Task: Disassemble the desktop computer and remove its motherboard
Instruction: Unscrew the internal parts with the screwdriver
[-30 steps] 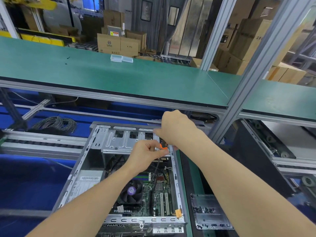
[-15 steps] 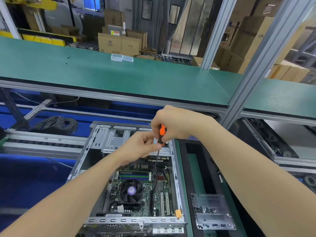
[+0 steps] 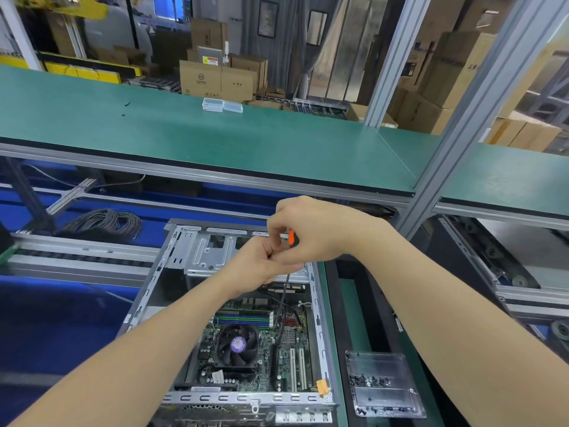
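Both forearms are reaching in from the near edge, and we are noting that they meet above the far right part of the computer case [image 3: 316,306].

The right hand [image 3: 317,232] is arching in from the right with the wrist bent. Its fingers are curling round the orange handle of the screwdriver [image 3: 291,237].

The left hand [image 3: 261,263] is sitting just below and touching it, knuckles up. Its fingers are folding in and the thumb is stretching right, pinching the top of the dark shaft. We cannot tell where the tip is landing.

The motherboard [image 3: 288,343] is lying flat inside the open case, with its fan [image 3: 237,345] toward the near left.

The drive cage [image 3: 212,254] is sitting under the hands at the far end.

A clear tray [image 3: 385,359] of screws is lying on the tabletop [image 3: 351,318], right of the case.
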`<action>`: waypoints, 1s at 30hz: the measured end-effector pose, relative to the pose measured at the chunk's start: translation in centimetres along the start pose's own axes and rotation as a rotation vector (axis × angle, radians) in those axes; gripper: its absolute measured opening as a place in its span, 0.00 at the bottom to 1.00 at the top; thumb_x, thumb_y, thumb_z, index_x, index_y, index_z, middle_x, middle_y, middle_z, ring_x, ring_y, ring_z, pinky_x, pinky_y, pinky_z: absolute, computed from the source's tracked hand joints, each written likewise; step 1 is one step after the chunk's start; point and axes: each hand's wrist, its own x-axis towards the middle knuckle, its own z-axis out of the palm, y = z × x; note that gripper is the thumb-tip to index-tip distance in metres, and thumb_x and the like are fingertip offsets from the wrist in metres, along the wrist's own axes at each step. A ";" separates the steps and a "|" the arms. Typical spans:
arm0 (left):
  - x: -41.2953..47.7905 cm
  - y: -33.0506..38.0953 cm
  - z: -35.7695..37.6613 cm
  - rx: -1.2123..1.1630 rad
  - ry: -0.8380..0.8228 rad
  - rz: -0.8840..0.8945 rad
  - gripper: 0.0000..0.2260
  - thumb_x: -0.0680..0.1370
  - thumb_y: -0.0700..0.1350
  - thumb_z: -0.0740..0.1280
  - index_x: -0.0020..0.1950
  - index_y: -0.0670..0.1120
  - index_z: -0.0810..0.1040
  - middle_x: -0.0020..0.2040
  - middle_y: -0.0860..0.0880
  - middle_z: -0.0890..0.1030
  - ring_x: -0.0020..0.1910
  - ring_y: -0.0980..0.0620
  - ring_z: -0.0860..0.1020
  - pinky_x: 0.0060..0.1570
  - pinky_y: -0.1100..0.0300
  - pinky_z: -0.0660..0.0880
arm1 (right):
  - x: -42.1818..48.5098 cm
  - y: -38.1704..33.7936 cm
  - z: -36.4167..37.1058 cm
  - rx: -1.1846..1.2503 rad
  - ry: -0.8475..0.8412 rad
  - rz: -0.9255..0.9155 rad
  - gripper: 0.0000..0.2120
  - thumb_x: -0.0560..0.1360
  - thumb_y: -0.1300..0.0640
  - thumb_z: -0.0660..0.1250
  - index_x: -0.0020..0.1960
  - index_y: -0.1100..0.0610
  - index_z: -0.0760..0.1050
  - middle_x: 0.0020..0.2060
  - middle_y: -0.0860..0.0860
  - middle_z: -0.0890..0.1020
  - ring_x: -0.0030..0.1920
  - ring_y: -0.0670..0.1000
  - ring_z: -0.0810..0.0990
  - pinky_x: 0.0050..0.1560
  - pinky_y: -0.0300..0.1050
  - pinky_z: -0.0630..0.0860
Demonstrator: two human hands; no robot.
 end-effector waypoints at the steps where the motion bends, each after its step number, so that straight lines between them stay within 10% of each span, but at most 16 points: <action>1: 0.0 0.0 0.4 -0.006 0.019 0.014 0.18 0.78 0.44 0.75 0.39 0.34 0.72 0.28 0.44 0.59 0.26 0.48 0.57 0.28 0.58 0.55 | 0.0 -0.3 0.3 -0.013 0.060 0.063 0.14 0.76 0.39 0.69 0.48 0.50 0.78 0.44 0.46 0.75 0.46 0.50 0.76 0.44 0.50 0.78; 5: 0.0 -0.2 2.1 0.040 0.150 0.023 0.19 0.76 0.47 0.76 0.36 0.42 0.69 0.29 0.45 0.60 0.29 0.48 0.59 0.33 0.54 0.56 | 0.9 -2.1 1.7 -0.100 0.230 0.472 0.24 0.81 0.34 0.60 0.41 0.55 0.67 0.35 0.50 0.66 0.38 0.56 0.73 0.38 0.49 0.69; 10: 0.3 -0.3 3.2 0.020 0.209 0.015 0.14 0.67 0.50 0.73 0.32 0.56 0.66 0.25 0.56 0.61 0.27 0.55 0.59 0.29 0.62 0.57 | 2.1 -2.7 2.9 -0.032 0.268 0.619 0.11 0.82 0.51 0.67 0.47 0.55 0.69 0.34 0.51 0.66 0.41 0.58 0.74 0.38 0.50 0.71; 16: 0.1 -0.1 2.0 -0.036 0.138 0.035 0.13 0.69 0.55 0.77 0.33 0.59 0.73 0.27 0.53 0.61 0.25 0.53 0.60 0.29 0.59 0.60 | 1.8 -1.6 2.6 -0.066 0.190 0.412 0.10 0.76 0.64 0.66 0.39 0.58 0.69 0.33 0.52 0.73 0.32 0.53 0.73 0.29 0.43 0.67; 20: 0.0 -0.3 0.8 -0.048 0.038 0.022 0.21 0.75 0.51 0.76 0.45 0.36 0.72 0.29 0.46 0.59 0.25 0.50 0.59 0.27 0.60 0.59 | 0.8 -0.5 1.1 -0.027 0.016 0.125 0.04 0.78 0.56 0.68 0.46 0.53 0.75 0.40 0.48 0.78 0.42 0.51 0.77 0.39 0.46 0.74; 26: -0.3 -0.1 -0.1 -0.033 -0.010 0.055 0.10 0.77 0.49 0.75 0.38 0.52 0.78 0.32 0.44 0.54 0.26 0.48 0.56 0.27 0.58 0.58 | 0.4 0.9 -0.5 -0.052 -0.132 -0.035 0.08 0.74 0.62 0.71 0.44 0.49 0.82 0.45 0.47 0.81 0.45 0.50 0.79 0.48 0.54 0.81; 30: 0.0 -0.3 -0.2 -0.002 0.035 0.068 0.17 0.73 0.55 0.76 0.45 0.41 0.80 0.29 0.46 0.55 0.26 0.49 0.56 0.28 0.59 0.57 | 0.8 1.1 -0.1 -0.060 -0.122 -0.051 0.12 0.71 0.64 0.70 0.40 0.47 0.80 0.43 0.47 0.80 0.43 0.50 0.79 0.45 0.56 0.81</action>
